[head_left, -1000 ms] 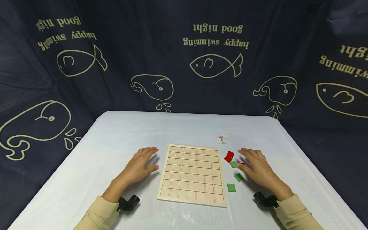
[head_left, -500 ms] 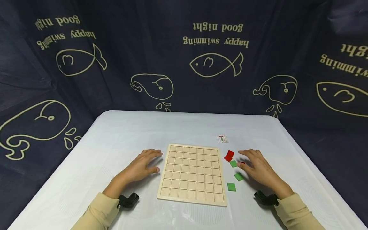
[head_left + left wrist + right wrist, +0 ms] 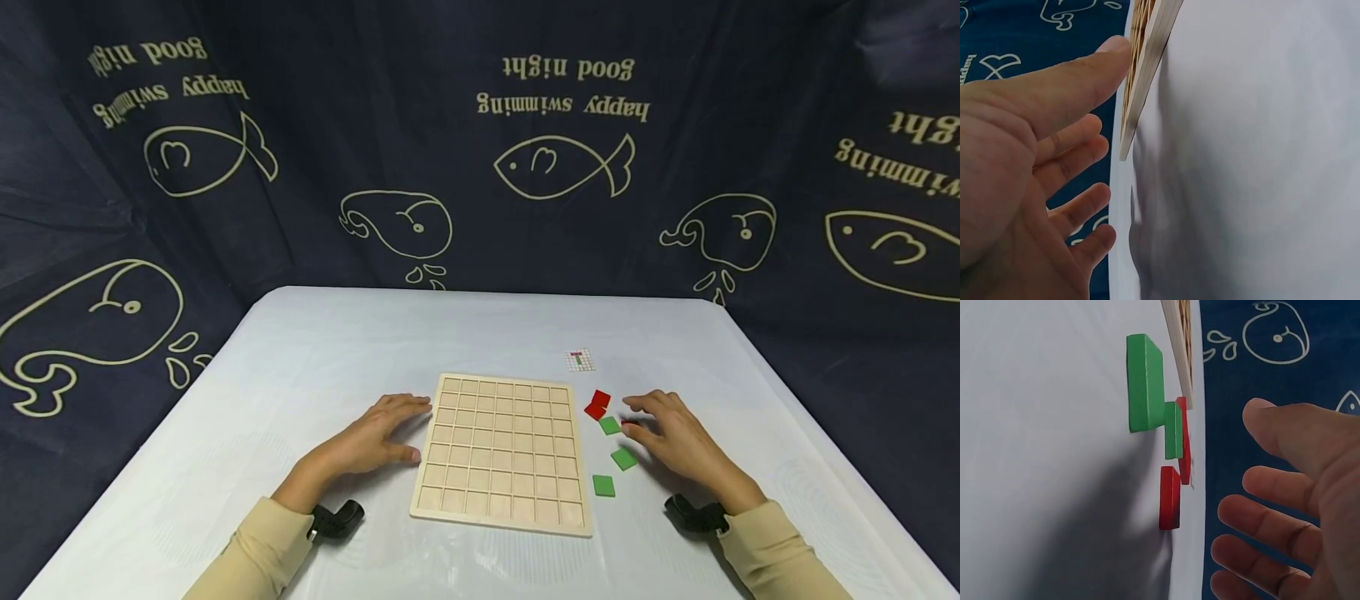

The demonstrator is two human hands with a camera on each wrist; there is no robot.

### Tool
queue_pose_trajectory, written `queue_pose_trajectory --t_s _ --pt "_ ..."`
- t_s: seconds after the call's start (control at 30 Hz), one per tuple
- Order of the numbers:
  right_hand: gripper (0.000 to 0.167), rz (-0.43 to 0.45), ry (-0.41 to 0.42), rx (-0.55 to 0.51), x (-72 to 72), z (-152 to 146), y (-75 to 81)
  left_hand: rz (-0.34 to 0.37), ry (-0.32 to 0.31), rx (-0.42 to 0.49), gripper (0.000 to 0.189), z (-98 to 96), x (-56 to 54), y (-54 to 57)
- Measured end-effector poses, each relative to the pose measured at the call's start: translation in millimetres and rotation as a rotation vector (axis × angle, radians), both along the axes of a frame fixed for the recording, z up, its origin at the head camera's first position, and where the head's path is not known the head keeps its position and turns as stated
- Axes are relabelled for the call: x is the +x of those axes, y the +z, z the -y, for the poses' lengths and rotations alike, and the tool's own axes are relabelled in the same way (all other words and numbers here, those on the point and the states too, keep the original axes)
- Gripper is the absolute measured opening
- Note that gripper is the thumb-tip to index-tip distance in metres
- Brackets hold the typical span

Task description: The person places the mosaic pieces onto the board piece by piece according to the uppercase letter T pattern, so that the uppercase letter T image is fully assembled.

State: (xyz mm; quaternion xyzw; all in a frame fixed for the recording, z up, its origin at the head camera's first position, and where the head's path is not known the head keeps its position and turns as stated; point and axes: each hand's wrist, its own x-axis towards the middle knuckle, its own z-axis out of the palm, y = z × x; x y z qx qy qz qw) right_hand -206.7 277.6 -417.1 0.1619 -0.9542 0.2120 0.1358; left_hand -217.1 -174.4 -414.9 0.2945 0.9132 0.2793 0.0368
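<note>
A pale wooden grid board [image 3: 504, 454] lies flat on the table. My left hand [image 3: 371, 437] is at the board's left edge, fingers loosely extended; whether its fingertips touch the edge I cannot tell. In the left wrist view the thumb [image 3: 1085, 81] overlaps the board's rim. My right hand [image 3: 671, 437] hovers above the table, right of the board, holding nothing. Close to it lie red square tiles [image 3: 597, 405], a green tile [image 3: 610, 426] and another green tile [image 3: 623, 459]. The right hand partly hides one red tile [image 3: 1169, 499]. A third green tile [image 3: 603, 486] lies nearer the front.
Beyond the tiles lies a small card [image 3: 580, 360] with a grid and a red and green T-shaped pattern. The white-covered table [image 3: 420, 325] ends at a dark printed curtain [image 3: 480, 242]. A black device [image 3: 337, 521] is strapped at the left wrist, another [image 3: 693, 515] at the right.
My left hand has moved right, up to the board's left edge. My right hand has stayed almost where it was. Board and tiles have not moved on the table.
</note>
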Motion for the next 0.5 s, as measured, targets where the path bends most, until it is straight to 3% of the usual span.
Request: queue_pose_trajectory --t_s 0.23,0.5 --pt "0.04 0.055 -0.017 0.019 -1.1 -3.8 -1.1 0.066 -0.022 0.0 0.073 0.4 0.1 0.1" --pt "0.036 0.058 -0.004 0.028 -2.0 -7.2 -2.1 0.056 -0.06 0.015 0.07 0.9 -1.7 -3.7"
